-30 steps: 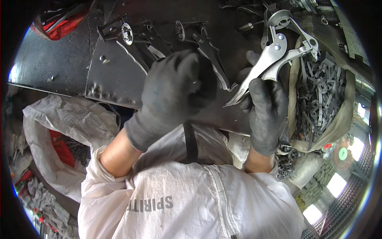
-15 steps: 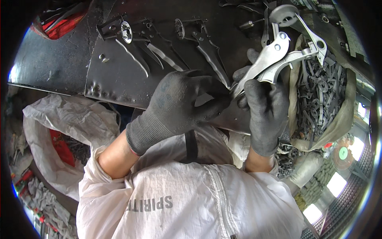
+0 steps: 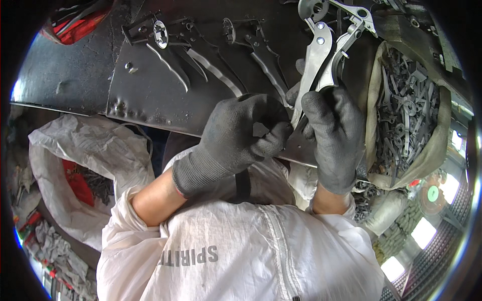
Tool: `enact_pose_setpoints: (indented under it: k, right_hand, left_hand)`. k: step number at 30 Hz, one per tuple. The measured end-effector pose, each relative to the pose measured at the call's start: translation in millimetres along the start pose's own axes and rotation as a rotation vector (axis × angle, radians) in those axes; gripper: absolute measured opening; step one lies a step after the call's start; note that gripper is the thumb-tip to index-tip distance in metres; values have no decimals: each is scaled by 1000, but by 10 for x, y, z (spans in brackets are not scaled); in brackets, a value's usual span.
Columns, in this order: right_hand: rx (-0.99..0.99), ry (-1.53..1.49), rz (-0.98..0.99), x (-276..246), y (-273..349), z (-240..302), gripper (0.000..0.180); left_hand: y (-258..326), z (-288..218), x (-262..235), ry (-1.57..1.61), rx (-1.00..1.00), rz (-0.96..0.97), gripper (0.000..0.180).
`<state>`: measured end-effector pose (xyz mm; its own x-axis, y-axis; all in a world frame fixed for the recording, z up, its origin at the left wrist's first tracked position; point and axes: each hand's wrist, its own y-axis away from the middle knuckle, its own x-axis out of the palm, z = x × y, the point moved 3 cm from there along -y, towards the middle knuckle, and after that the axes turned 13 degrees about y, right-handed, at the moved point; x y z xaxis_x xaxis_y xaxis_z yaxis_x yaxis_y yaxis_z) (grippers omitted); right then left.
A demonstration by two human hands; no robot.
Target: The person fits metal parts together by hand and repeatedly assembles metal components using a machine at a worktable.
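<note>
My right hand (image 3: pixel 334 130), in a dark grey knit glove, is closed around the handles of a silver plier-like hand tool (image 3: pixel 314 62). The tool stands tilted, with its riveted jaw arms and a round slotted disc pointing away from me. At the lower end of its long handle, my gloved left hand (image 3: pixel 241 128) is curled in a pinch, fingertips at the metal; their exact grip is partly hidden. Beyond my left hand, similar tools lie on the dark bench: one (image 3: pixel 218 70) with a round disc beside it, another (image 3: pixel 263 60) to its right.
A cloth sack (image 3: pixel 374 115) full of grey metal parts (image 3: pixel 406 110) stands at the right. A white sack (image 3: pixel 65 135) is at the left below the dark metal bench (image 3: pixel 150 105). A red bag (image 3: pixel 75 30) lies far left. A small nut-like part (image 3: pixel 131 67) sits on the bench.
The held tool has swung more upright, its head moving left and away from me. My left hand has shifted slightly right and its fingers are curled tighter.
</note>
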<state>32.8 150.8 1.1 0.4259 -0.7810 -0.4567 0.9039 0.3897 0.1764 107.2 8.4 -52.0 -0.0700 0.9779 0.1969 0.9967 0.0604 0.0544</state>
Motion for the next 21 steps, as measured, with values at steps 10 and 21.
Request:
enact_pose_setpoints:
  k: [10,21]
  right_hand:
    - [46,-57,129,-61,-78,-145,36]
    - [258,-336,270,-156,-76,-360,30]
  left_hand:
    - [-55,21,-60,-335,293,71,16]
    - [-38,79,-556,-378,314,-218,16]
